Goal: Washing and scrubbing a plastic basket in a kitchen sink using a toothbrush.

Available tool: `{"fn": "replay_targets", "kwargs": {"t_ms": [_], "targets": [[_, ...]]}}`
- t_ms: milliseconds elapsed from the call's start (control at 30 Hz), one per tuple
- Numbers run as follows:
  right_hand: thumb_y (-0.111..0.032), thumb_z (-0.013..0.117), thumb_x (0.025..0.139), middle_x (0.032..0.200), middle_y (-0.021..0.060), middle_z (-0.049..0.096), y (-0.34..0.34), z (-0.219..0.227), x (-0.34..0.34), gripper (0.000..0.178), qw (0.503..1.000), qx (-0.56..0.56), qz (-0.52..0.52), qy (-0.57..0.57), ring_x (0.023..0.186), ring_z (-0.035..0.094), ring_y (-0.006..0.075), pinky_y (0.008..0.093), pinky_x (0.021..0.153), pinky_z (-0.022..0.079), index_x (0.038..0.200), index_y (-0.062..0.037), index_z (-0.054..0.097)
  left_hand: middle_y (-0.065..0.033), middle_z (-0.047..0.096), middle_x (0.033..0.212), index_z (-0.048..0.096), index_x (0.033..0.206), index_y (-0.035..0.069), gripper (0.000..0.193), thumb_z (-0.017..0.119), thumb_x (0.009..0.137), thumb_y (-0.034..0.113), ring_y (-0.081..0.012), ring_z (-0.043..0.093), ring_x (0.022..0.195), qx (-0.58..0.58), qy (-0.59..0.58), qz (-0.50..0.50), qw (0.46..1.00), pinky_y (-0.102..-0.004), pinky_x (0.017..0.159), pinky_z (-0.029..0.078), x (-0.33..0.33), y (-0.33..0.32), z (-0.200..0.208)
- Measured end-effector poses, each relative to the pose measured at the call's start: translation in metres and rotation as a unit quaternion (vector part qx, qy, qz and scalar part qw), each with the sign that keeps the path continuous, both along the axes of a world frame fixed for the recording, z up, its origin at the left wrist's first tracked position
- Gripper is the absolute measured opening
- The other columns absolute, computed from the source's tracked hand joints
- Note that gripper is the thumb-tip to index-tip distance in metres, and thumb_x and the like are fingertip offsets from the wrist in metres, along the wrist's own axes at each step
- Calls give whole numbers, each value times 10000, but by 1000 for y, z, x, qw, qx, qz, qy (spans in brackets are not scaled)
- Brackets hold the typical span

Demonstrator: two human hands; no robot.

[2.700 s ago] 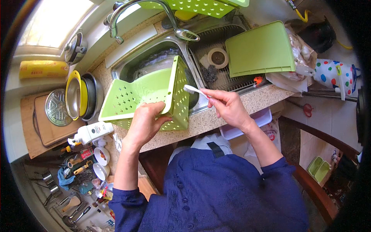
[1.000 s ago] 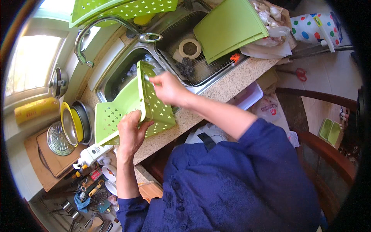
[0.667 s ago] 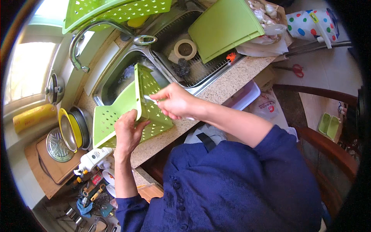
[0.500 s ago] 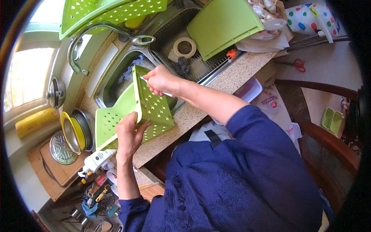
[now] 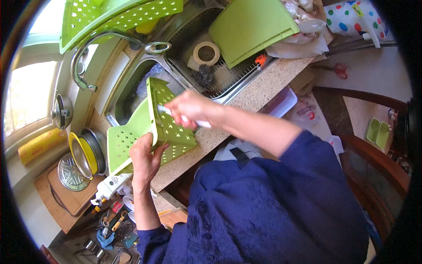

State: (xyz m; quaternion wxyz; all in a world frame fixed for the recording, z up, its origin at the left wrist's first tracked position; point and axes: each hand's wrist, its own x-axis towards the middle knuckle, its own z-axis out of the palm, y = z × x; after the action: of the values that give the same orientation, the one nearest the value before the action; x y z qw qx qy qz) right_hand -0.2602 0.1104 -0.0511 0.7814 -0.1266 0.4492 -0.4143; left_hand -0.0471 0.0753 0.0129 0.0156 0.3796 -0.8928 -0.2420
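Observation:
A light green plastic basket or rack piece (image 5: 127, 143) with small cut-out holes stands tilted over the near sink basin and the counter edge. My left hand (image 5: 146, 158) is closed on its lower rim, thumb on the near side. My right hand (image 5: 191, 109), slightly blurred, grips a slim white-handled tool (image 5: 202, 124). The front end of that tool meets the raised green rim; its exact kind cannot be made out. Behind the basket, a bluish translucent plastic bag or film (image 5: 147, 81) lies in the basin.
A chrome faucet (image 5: 81, 66) arches at the left. In the far basin sit a tape-like ring (image 5: 206, 53), a dark scouring pad (image 5: 203, 77) and a leaning green panel (image 5: 250, 31). Another green rack (image 5: 145, 22) rests behind. A white bottle (image 5: 110, 185) stands near my left wrist.
My right hand has moved a little right and nearer to me with the white tool, showing more of its handle. The left hand keeps its hold on the basket.

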Motion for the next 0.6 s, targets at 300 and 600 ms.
{"fn": "replay_targets", "kwargs": {"t_ms": [300, 600], "targets": [[3, 480, 877, 690, 66, 579, -28, -8, -1, 444, 994, -16, -88, 70, 464, 489, 97, 250, 393, 381, 1316, 46, 521, -164, 530, 705, 515, 784, 16, 304, 788, 705, 123, -366, 519, 679, -9, -13, -5, 1000, -436, 618, 400, 3, 11, 2], [-20, 479, 905, 712, 63, 582, -45, -17, -6, 413, 986, -57, -64, 144, 488, 493, 90, 247, 391, 372, 1309, 52, 522, -153, 495, 649, 459, 714, 30, 416, 818, 705, 240, -356, 496, 622, -60, 1, -14, 998, -430, 588, 385, 9, 25, 0]]}}
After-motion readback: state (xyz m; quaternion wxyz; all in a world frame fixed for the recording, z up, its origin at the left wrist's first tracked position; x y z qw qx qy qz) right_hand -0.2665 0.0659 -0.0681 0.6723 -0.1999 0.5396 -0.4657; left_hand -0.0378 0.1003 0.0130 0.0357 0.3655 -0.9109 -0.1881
